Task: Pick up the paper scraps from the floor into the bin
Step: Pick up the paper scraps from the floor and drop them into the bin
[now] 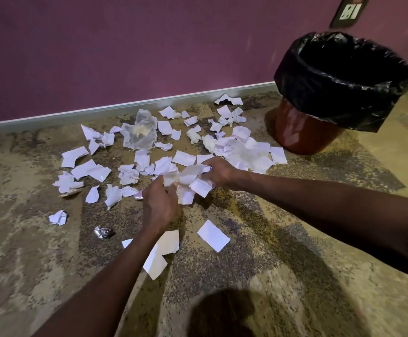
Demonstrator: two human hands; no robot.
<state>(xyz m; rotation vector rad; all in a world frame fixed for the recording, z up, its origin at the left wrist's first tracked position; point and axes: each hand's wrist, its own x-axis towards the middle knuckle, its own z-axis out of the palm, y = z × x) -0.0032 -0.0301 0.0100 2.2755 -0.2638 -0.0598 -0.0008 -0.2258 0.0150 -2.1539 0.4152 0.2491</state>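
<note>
Several white paper scraps (pixel 89 169) lie scattered over the speckled floor between me and the wall. My left hand (pixel 160 203) and my right hand (pixel 220 172) meet at the middle, both closed on one bunch of crumpled paper scraps (pixel 190 180) held just above the floor. A red-brown bin (pixel 302 132) with a black bag liner (pixel 344 76) stands at the right, beyond my right hand; its mouth is open and its inside is dark. A thick heap of scraps (pixel 244 152) lies beside the bin's base.
A purple wall with a pale skirting board (pixel 125 105) bounds the far side. A crumpled clear plastic bag (pixel 141 131) lies among the scraps. A small shiny foil wrapper (pixel 104 232) sits near left. A wall socket (pixel 350 12) is above the bin.
</note>
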